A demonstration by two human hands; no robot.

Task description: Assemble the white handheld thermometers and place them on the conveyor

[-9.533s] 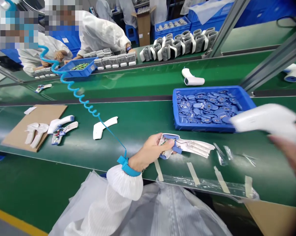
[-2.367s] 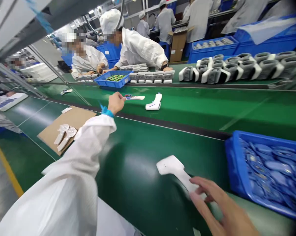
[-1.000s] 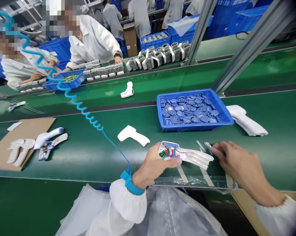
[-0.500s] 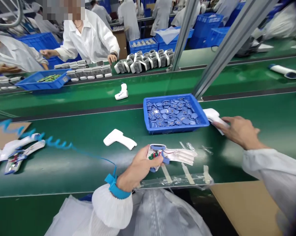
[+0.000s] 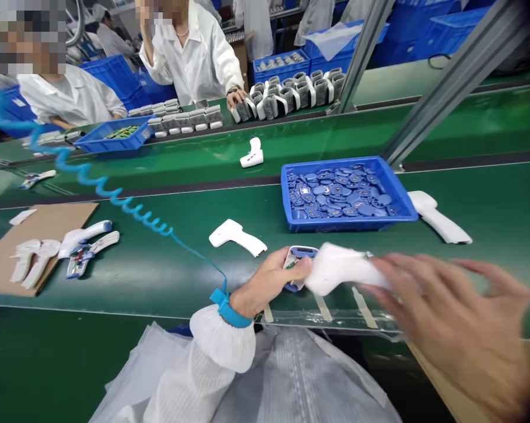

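Observation:
My left hand (image 5: pixel 267 281) grips an opened thermometer housing (image 5: pixel 298 261) with blue parts and a small circuit board, low on the green conveyor belt (image 5: pixel 230 273). My right hand (image 5: pixel 450 323), blurred by motion, is spread over a white thermometer shell (image 5: pixel 339 270). That shell lies across the housing and hides most of it, including the white ribbed half. A blue antistatic wrist strap (image 5: pixel 224 308) circles my left wrist, and its coiled cord (image 5: pixel 137 214) runs away to the upper left.
A blue tray (image 5: pixel 348 225) full of blue parts stands just ahead. A white shell (image 5: pixel 436 217) lies right of it, and another (image 5: pixel 236 236) lies to the left. Further left are cardboard (image 5: pixel 49 220) and a partly assembled thermometer (image 5: pixel 82 255). Co-workers sit beyond the far belt.
My right hand has moved from beside the tray to over the housing, and a white shell now covers the ribbed half. The view has shifted slightly.

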